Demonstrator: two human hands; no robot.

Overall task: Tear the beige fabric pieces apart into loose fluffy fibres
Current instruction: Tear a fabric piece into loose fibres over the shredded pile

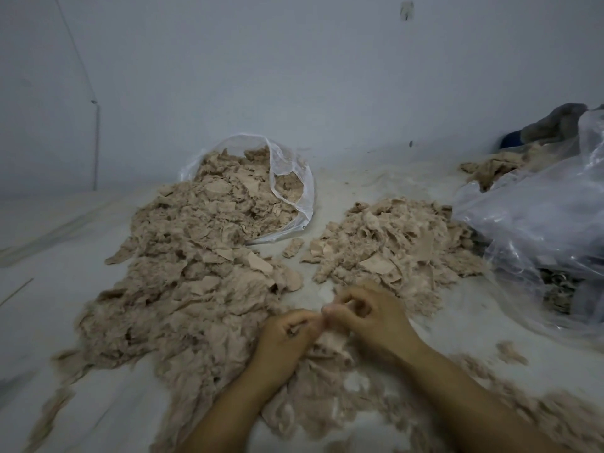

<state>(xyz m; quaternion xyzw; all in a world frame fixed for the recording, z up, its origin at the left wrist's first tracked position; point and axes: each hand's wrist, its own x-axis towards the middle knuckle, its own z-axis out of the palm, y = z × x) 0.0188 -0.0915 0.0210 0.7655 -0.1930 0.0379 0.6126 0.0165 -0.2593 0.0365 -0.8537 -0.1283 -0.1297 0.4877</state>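
Observation:
My left hand (287, 335) and my right hand (369, 317) meet low in the middle, fingers curled, both pinching one small beige fabric piece (330, 338) between them. A large heap of beige pieces and fluff (192, 276) spreads to the left of my hands. A smaller heap (392, 243) lies just beyond my right hand. Loose torn fibres (330, 397) lie under my forearms.
A clear plastic bag (294, 178), open and spilling beige pieces, lies at the back by the wall. A big crumpled clear bag (542, 217) sits at the right, with more fabric (493, 168) and a grey cloth (552, 122) behind it. The surface (58, 289) is whitish.

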